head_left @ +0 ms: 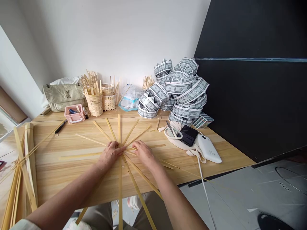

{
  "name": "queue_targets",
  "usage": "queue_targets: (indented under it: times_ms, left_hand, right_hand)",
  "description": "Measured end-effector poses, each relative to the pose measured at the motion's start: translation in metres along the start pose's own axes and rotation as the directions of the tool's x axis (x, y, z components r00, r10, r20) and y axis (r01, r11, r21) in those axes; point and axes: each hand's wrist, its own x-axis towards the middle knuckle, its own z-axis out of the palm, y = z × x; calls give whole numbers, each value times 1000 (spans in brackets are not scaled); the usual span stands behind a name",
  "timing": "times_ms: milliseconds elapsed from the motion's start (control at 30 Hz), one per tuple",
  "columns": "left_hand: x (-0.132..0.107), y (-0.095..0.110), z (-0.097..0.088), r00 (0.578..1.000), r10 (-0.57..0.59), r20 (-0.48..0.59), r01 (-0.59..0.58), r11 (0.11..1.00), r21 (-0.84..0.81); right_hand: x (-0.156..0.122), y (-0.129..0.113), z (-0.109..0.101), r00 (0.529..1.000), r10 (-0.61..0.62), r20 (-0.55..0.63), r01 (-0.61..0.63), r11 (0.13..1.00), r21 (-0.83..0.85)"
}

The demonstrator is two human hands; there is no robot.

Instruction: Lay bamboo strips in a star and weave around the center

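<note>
Several flat bamboo strips (120, 182) cross at one point on the table and fan out like a star, some reaching past the front edge over my lap. My left hand (111, 154) is closed at the crossing, thumb and fingertips pressing on the strips there. Just right of the crossing, my right hand (144, 152) pinches a thin bamboo strip, its fingers bent inward. A narrow length of strip (184, 168) trails out beyond the right forearm towards the table's right edge. My fingers partly cover the crossing, so the weave beneath them is hidden.
Loose bamboo strips (18, 179) lie at the left. Along the wall stand a beige bag (63, 95), pink basket (72, 118), woven baskets (95, 105) and stacked patterned paper bands (179, 92). Scissors (176, 133), a phone (188, 135) and a white power bank (208, 148) lie right.
</note>
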Motion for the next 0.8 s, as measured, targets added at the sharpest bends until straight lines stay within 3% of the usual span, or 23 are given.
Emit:
queue_targets:
  times_ms: [267, 433, 800]
  left_hand:
    - [0, 1, -1, 1000, 0, -2, 0, 1000, -3]
    - [0, 1, -1, 1000, 15, -15, -15, 1000, 12]
    - [0, -1, 1, 999, 19, -25, -20, 1000, -15]
  right_hand:
    - [1, 4, -3, 1000, -10, 10, 10, 1000, -28]
    - [0, 5, -17, 995, -14, 99, 34, 977, -209]
    - [11, 0, -35, 962, -99, 255, 187, 918, -349]
